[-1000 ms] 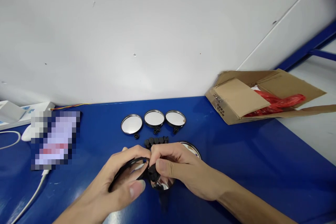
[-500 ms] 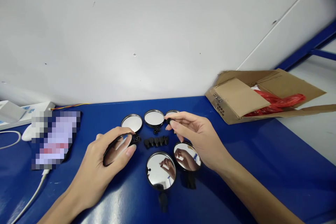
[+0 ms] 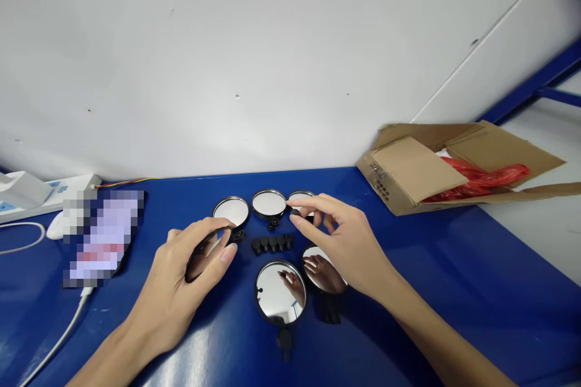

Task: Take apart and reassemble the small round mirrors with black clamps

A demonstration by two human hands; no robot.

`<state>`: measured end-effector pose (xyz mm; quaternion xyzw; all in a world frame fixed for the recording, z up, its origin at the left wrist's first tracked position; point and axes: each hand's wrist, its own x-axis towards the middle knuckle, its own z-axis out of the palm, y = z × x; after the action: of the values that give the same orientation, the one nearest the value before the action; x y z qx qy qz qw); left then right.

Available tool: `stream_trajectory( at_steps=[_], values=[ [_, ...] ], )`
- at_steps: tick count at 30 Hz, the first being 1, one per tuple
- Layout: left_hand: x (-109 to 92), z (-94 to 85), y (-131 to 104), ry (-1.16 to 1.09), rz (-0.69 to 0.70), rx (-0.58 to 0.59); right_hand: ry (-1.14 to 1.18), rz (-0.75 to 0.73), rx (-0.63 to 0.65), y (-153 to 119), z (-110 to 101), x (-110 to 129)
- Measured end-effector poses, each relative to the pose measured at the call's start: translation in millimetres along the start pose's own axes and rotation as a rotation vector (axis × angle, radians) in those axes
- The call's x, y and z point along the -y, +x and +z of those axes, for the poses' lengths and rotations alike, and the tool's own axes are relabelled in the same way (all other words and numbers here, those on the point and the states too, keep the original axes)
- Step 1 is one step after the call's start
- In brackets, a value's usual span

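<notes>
My left hand point(image 3: 184, 278) is closed round the rim of a round black-framed mirror point(image 3: 209, 251), whose small black joint points right. Between thumb and fingertips, my right hand point(image 3: 338, 236) pinches a small black knob-like part point(image 3: 295, 214), held just in front of the back-row mirrors. A row of several black stubby parts point(image 3: 272, 243) lies on the table between my hands. One round mirror point(image 3: 280, 292) with a black stem rests nearest me. Another mirror point(image 3: 323, 271) sits partly beneath my right hand.
At the back stand three more round mirrors: a left one point(image 3: 231, 211), a middle one point(image 3: 269, 204) and a right one point(image 3: 301, 196). A cardboard box point(image 3: 417, 166) with red plastic is at right. On the left are a phone point(image 3: 104, 236), its cable and a power strip point(image 3: 68, 190).
The view has shifted slightly. My right hand has turned a little, its fingers curling differently round the black part. My left hand still grips the mirror.
</notes>
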<state>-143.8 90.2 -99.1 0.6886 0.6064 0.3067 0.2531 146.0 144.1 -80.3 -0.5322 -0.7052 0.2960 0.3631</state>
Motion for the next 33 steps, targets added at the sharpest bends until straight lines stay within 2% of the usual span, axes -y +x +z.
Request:
stream_trajectory(
  at_steps=[10, 17, 22, 25, 29, 33],
  values=[
    [3, -0.2, -1, -0.020, 0.005, 0.001, 0.085, 0.032, 0.051, -1, 1, -1],
    [0, -1.7, 0, -0.037, -0.012, 0.012, 0.266, 0.004, 0.198, -2, 16, 6],
    [-2, -3.1, 4, 0.001, 0.035, -0.065, 0.179, -0.083, 0.328, 1, 32, 27],
    [-4, -6.5, 7, 0.009, 0.020, -0.115, 0.029, -0.188, 0.372, 9, 43, 36],
    [-4, -11.3, 9, -0.029, -0.012, -0.145, -0.205, -0.326, 0.446, 18, 56, 39],
    [-2, -13.1, 10, -0.056, -0.019, -0.141, -0.231, -0.398, 0.493, 25, 62, 34]
  ],
)
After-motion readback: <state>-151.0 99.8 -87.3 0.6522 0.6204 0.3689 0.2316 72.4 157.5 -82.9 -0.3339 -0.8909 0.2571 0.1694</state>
